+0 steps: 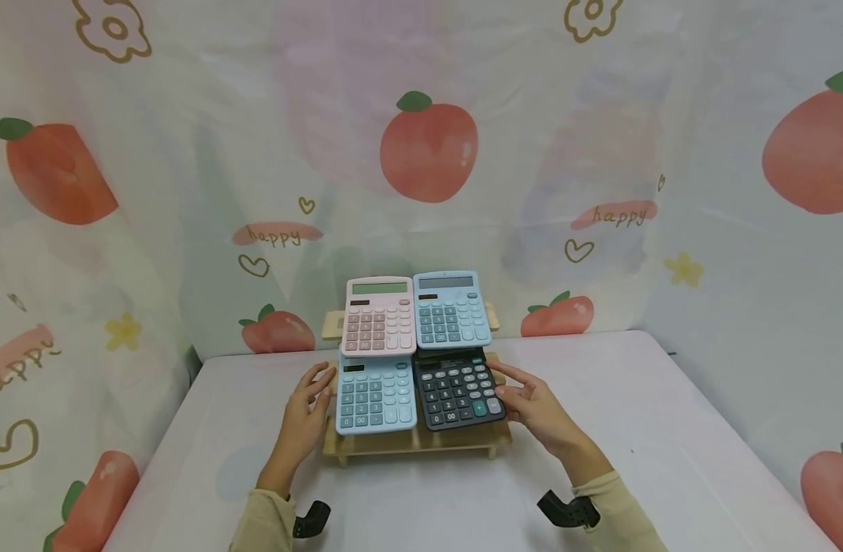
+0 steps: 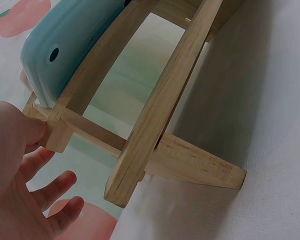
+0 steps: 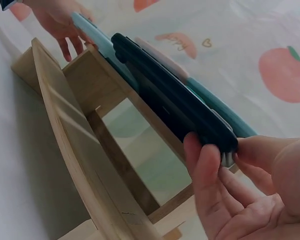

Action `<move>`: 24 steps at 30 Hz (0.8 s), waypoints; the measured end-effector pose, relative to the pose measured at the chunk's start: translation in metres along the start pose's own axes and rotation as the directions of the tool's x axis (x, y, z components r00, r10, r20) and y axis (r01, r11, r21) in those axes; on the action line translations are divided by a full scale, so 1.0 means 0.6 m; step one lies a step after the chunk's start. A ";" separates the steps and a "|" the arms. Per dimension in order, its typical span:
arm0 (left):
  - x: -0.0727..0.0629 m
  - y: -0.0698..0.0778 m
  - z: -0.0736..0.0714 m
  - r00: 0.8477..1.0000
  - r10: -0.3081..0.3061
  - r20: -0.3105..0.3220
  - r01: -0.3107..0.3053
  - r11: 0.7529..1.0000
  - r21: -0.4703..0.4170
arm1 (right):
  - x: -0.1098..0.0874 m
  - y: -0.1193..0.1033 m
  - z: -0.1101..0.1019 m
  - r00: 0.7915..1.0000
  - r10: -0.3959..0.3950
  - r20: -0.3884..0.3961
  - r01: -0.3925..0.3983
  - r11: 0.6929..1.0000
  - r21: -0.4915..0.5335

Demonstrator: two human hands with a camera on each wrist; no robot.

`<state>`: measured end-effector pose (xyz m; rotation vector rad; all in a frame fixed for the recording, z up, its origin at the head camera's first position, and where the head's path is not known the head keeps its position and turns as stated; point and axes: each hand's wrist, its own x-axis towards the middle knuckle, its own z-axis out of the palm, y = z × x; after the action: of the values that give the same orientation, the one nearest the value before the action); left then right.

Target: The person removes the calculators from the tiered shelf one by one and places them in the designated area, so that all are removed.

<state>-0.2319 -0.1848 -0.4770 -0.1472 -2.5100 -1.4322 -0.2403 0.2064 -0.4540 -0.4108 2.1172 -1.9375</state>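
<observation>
On the left, the person's left hand (image 1: 304, 414) was at the side of the pale brown wooden rack (image 1: 413, 443). Its fingers were loosely bent and not wrapped around anything, and the thumb touched the wooden end, perhaps to keep the rack from sliding.

Next, in the top row, came the pale pink calculator with rounded corners (image 1: 378, 318). It leaned back, so its buttons and little screen faced the person. Below it stood the lower light blue plastic calculator (image 1: 376, 395). The pink one hid its top part, because the rack was made like steps and the rows overlapped.

Farther right, in the top row, was the upper light blue plastic calculator (image 1: 454, 310), leaning back close beside the pink one. Under it was the black calculator with a green plus button (image 1: 459, 391), a bit tilted.

On the right, the person's right hand (image 1: 542, 418) pinched the black calculator's side edge, with fingertips behind and thumb in front. That grip likely helped keep it from tipping.
</observation>
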 end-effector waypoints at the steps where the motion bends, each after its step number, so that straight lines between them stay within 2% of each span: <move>1: 0.000 0.000 0.000 1.000 0.000 0.000 0.000 1.000 0.000 | -0.001 -0.001 0.000 1.000 0.003 -0.003 -0.003 1.000 0.004; 8: 0.000 -0.001 -0.002 1.000 -0.002 -0.011 0.002 1.000 -0.005 | -0.004 0.000 -0.003 1.000 -0.009 0.028 0.008 1.000 0.025; 18: 0.001 -0.003 0.001 1.000 -0.004 -0.006 0.004 1.000 -0.004 | -0.018 0.002 -0.015 1.000 0.014 0.004 -0.014 0.997 0.076; 24: 0.002 -0.004 0.003 1.000 0.002 -0.011 -0.003 1.000 -0.009 | -0.022 -0.002 -0.026 1.000 0.003 0.020 -0.005 0.995 0.101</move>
<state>-0.2338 -0.1847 -0.4796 -0.1436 -2.4939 -1.4396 -0.2337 0.2258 -0.4515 -0.4045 1.9959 -2.0191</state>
